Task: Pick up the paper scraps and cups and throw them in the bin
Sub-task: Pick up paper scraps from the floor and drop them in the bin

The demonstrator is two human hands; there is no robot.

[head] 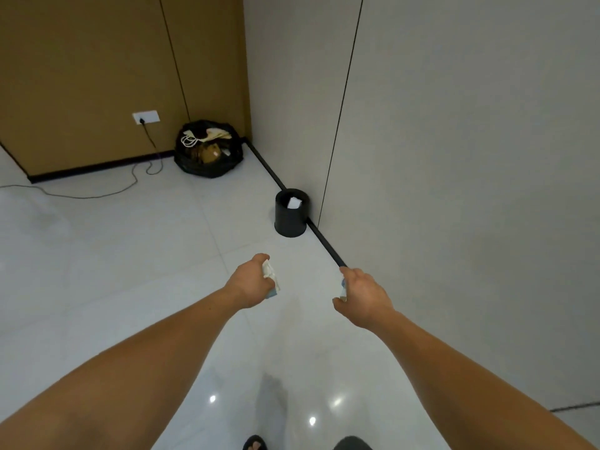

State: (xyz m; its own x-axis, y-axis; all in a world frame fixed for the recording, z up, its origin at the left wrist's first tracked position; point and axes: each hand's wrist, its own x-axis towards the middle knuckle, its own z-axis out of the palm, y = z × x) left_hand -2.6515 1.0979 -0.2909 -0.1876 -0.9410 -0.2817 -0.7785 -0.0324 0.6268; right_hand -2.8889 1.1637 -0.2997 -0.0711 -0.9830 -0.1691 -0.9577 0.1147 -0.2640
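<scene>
A small black round bin (290,217) stands on the floor against the right wall, with a white scrap (294,203) inside it. Both my arms reach forward, short of the bin. My left hand (251,282) grips crumpled white paper with a bluish edge (271,278). My right hand (362,295) holds a small white and blue piece (343,289), mostly hidden behind the fingers; I cannot tell if it is a cup or paper.
A full black rubbish bag (207,149) sits in the far corner by the brown wall. A cable (97,193) runs from a wall socket (146,117) across the white tiled floor. A black skirting strip (324,243) lines the grey right wall. My sandalled foot (255,443) shows below.
</scene>
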